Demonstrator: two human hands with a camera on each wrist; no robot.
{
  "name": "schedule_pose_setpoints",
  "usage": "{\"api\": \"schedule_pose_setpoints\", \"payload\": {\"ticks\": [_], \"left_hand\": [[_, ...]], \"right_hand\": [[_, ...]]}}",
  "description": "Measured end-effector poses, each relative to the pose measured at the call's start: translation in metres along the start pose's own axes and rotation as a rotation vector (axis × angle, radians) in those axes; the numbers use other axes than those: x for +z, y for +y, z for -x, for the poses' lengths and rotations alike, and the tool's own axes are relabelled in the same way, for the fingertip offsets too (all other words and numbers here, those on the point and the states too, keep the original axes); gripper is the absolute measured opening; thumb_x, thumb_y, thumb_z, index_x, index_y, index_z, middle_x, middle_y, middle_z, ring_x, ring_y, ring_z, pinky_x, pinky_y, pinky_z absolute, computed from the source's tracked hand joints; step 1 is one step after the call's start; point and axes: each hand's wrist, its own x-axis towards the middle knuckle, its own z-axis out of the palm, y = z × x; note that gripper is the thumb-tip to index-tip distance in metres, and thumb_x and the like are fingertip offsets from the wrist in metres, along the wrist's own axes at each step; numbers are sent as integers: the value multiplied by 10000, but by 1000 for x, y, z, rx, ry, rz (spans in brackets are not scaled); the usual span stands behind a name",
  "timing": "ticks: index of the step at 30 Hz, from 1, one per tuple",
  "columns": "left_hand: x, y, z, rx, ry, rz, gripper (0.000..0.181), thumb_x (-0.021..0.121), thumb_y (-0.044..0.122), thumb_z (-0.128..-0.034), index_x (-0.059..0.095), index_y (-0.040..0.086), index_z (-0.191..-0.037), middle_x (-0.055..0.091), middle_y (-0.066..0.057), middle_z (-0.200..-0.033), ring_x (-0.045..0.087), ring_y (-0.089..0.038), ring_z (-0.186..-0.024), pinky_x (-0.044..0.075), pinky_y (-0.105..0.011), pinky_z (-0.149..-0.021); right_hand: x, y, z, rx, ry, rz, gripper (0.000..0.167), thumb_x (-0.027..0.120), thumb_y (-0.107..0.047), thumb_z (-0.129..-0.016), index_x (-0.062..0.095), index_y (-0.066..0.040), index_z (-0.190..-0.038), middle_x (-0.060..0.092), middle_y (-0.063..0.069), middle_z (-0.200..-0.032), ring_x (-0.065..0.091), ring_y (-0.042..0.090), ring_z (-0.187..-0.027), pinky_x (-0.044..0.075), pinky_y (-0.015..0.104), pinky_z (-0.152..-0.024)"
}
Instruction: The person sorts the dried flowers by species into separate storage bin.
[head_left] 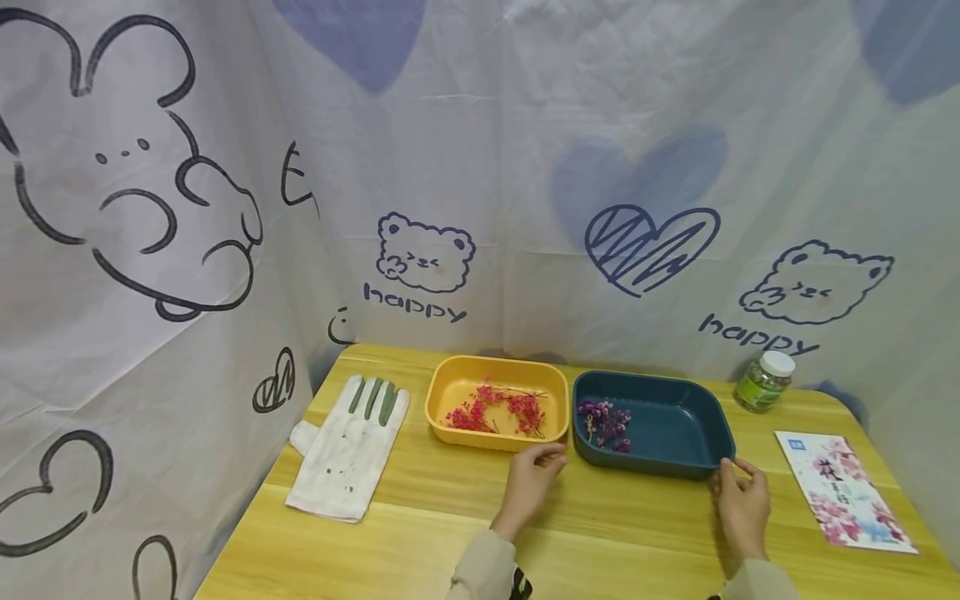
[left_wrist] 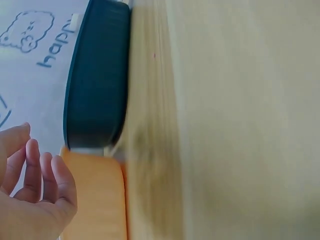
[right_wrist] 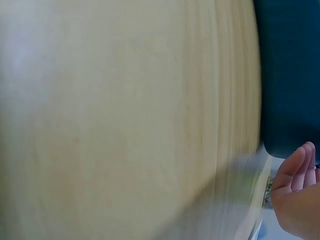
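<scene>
Pink-red dried flowers (head_left: pixel 480 412) lie in a yellow rectangular container (head_left: pixel 497 365). To its right, purple dried flowers (head_left: pixel 604 423) lie at the left end of a dark blue container (head_left: pixel 675 433). My left hand (head_left: pixel 531 483) hovers by the yellow container's front right corner, its fingers loosely bent around nothing. In the left wrist view the same hand (left_wrist: pixel 37 185) appears below the blue container's end. My right hand (head_left: pixel 742 504) is at the blue container's front right corner, fingertips touching its end. The right wrist view shows those fingers (right_wrist: pixel 295 167) lightly bent against that end wall.
A white work glove (head_left: pixel 341 458) with green finger stripes lies on the left. At the back right stands a glass jar (head_left: pixel 762 385) with a white lid. A floral printed card (head_left: pixel 843 492) lies on the wooden table's right side. A printed curtain (head_left: pixel 517 183) hangs behind.
</scene>
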Motion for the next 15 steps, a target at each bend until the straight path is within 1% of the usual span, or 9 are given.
{"api": "schedule_pose_setpoints", "payload": {"ticks": [3, 4, 9, 12, 14, 15], "left_hand": [[-14, -7, 10, -39, 15, 14, 215, 655, 143, -898, 700, -1, -1051, 692, -72, -956, 551, -83, -799, 455, -225, -704], [-18, -8, 13, -60, 23, 23, 215, 651, 151, -903, 699, 6, -1054, 688, -66, -964, 549, -89, -808, 449, -226, -710], [-43, -15, 33, -131, 79, 38, 234, 651, 179, -904, 692, 7, -1059, 668, -46, -952, 548, -109, -831, 450, -226, -735], [-57, -16, 46, -155, 112, 25, 245, 652, 185, -903, 685, 2, -1063, 662, -51, -959, 545, -122, -842, 449, -224, -747], [-65, -17, 54, -167, 134, 7, 246, 650, 187, -905, 682, 0, -1063, 660, -57, -961, 544, -128, -843, 447, -221, -743], [-70, -17, 57, -173, 143, -3, 247, 643, 188, -910, 679, -1, -1065, 657, -58, -958, 546, -129, -837, 450, -218, -727]], "right_hand": [[-1, 0, 1, 11, 2, -2, 512, 458, -382, -979, 404, 18, -1294, 557, -144, -671, 540, -25, -568, 447, 181, -506], [-2, 0, 1, 15, 2, -5, 494, 454, -382, -981, 416, 9, -1280, 556, -153, -668, 538, -28, -570, 450, 180, -510], [-5, 1, 3, 53, -13, -70, 318, 443, -341, -989, 465, -75, -1162, 554, -182, -637, 529, -26, -567, 460, 173, -514], [-9, 0, 5, 53, -31, -100, 269, 440, -309, -993, 471, -79, -1129, 555, -189, -636, 528, -32, -574, 460, 157, -526], [-11, -1, 9, 51, -31, -107, 267, 443, -296, -993, 473, -63, -1120, 550, -194, -638, 523, -39, -578, 453, 144, -532], [-11, -2, 12, 60, -32, -131, 271, 450, -285, -992, 477, -47, -1119, 551, -193, -643, 519, -41, -582, 448, 138, -536]]}}
